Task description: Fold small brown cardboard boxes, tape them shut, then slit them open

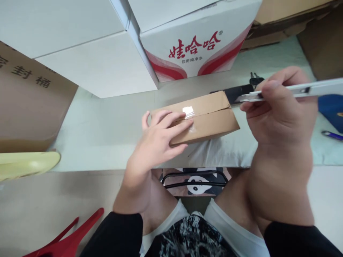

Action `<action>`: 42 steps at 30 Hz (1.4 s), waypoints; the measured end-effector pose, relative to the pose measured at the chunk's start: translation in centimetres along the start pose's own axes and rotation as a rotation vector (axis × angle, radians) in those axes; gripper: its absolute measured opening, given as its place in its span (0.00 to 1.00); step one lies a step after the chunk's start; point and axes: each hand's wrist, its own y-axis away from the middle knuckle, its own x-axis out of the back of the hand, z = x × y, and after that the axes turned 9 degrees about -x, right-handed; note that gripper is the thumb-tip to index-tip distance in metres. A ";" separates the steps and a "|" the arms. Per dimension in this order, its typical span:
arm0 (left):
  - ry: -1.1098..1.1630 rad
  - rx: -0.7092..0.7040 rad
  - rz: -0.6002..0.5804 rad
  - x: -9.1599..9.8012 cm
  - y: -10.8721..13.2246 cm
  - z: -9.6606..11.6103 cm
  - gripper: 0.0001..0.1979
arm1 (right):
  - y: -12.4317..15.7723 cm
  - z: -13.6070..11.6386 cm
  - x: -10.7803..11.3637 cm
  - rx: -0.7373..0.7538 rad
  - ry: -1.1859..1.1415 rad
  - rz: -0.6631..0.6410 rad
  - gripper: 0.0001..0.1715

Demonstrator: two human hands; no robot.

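A small brown cardboard box lies on the pale table cover, with a piece of shiny clear tape across the seam of its top flaps. My left hand rests on the box's left end, fingers spread over the top near the tape and thumb along the near side. In my right hand is a white utility knife, pinched between thumb and fingers. Its blade points left, just beyond the box's right end, apparently apart from the cardboard. A dark flat object lies behind the box, partly hidden.
White cartons and a red-and-white water carton stand along the back. A large brown carton is at left, near a yellow object. Keys, a blue item and a purple pen-like object lie right.
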 end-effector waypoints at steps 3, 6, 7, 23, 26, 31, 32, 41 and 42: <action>-0.041 -0.080 0.003 -1.0 -0.7 0.6 0.33 | 1.4 -1.0 -0.2 0.032 0.143 -0.017 0.17; -0.067 -0.130 0.004 -1.6 -1.2 0.9 0.34 | 2.3 -1.5 0.0 0.045 0.298 -0.129 0.17; -0.074 -0.136 0.004 -1.7 -1.2 0.9 0.34 | 2.4 -1.6 0.0 0.035 0.334 -0.169 0.17; -0.097 -0.162 0.000 -1.9 -1.5 1.1 0.28 | 2.3 -1.0 -1.3 -0.003 0.718 -0.287 0.07; -0.100 -0.166 0.000 -1.8 -1.6 1.2 0.27 | 2.3 -0.9 -1.3 -0.008 0.733 -0.291 0.07; -0.103 -0.170 0.009 -2.0 -1.6 1.1 0.26 | 2.2 -0.9 -1.4 -0.006 0.788 -0.305 0.09; -0.103 -0.170 0.008 -1.9 -1.6 1.2 0.25 | 2.2 -0.9 -1.4 -0.005 0.799 -0.306 0.10; -0.080 -0.138 -0.007 -1.5 -1.5 1.6 0.25 | 2.1 -0.9 -1.6 -0.045 0.822 -0.324 0.08; -0.080 -0.130 -0.019 -1.5 -1.6 1.6 0.25 | 2.1 -0.8 -1.6 -0.033 0.822 -0.325 0.08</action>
